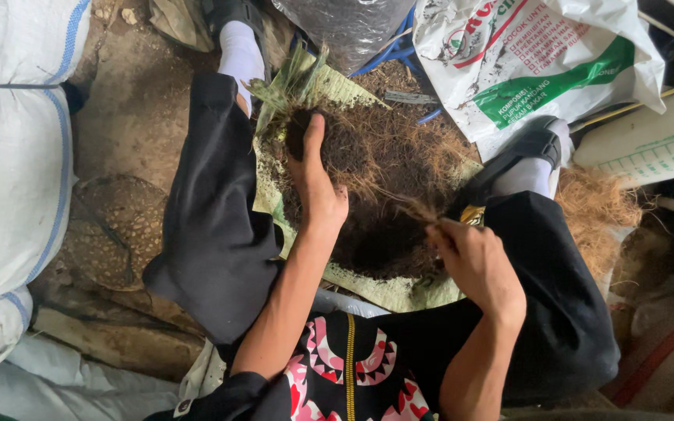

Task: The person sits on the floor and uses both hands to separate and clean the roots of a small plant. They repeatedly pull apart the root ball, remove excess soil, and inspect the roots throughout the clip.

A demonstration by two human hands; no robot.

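The left hand (317, 183) has its grip closed around a dark, rounded root ball (337, 144) of soil and fibre, the thumb pressed up along its near side, so that the clump is held steady above the heap. Green leaves (286, 90) stick out just beyond the grip, pointing away from the person. The right hand (473, 261) has its grip pinched shut on a thin bundle of brown coconut fibre (399, 203), which runs from that grip across toward the root ball; holding the strands taut this way keeps them together. Below both grips lies a mound of dark soil mix (388, 234) on a spread woven sack (384, 292), which catches what falls. A printed white bag (540, 62) lies beyond the right grip.
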